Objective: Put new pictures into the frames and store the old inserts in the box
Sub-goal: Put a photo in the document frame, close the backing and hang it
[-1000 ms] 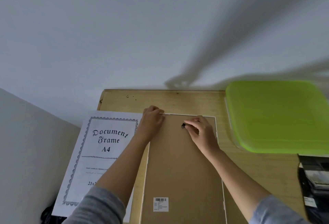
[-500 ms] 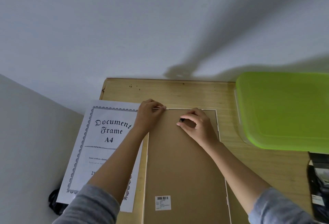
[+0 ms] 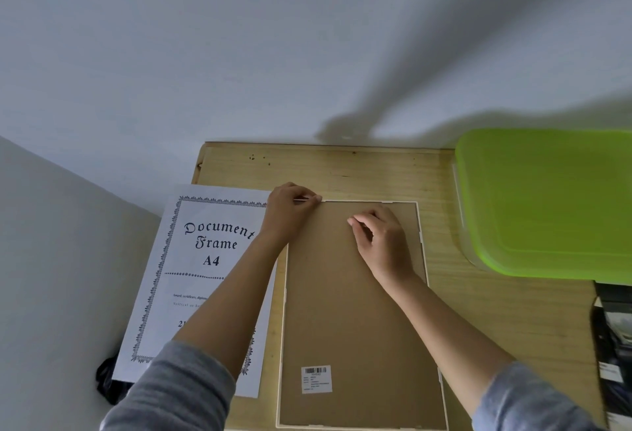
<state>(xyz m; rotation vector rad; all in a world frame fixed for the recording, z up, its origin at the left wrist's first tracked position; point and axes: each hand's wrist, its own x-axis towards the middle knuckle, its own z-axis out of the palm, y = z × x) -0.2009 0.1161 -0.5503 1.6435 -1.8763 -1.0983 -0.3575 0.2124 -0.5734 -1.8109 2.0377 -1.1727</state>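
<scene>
Brown board fills the middle of the view: the frame (image 3: 355, 311) lies face down on the table (image 3: 496, 311), its backing upward inside a thin white rim, a barcode label (image 3: 316, 379) near its close edge. The left hand (image 3: 290, 213) grips the frame's far left corner, fingers curled over the rim and thumb pressed to the top edge. The right hand (image 3: 379, 239) rests on the backing near the far edge, fingers bent and fingertips (image 3: 352, 222) pinched together on the board; whatever they pinch is hidden, so I cannot tell if they hold anything. Both forearms are bare, with grey sleeves at the near edge of the view.

Just left of the frame lies the old insert (image 3: 191, 276), a white sheet printed "Document Frame A4" inside a dark ornamental border; it overhangs the table's left edge, and the left forearm crosses its right side. At the far right sits the box (image 3: 547, 201), closed under a bright green lid. Near it, at the right edge, lies a dark stack of prints (image 3: 615, 335), only partly in view. A white wall rises behind the table.
</scene>
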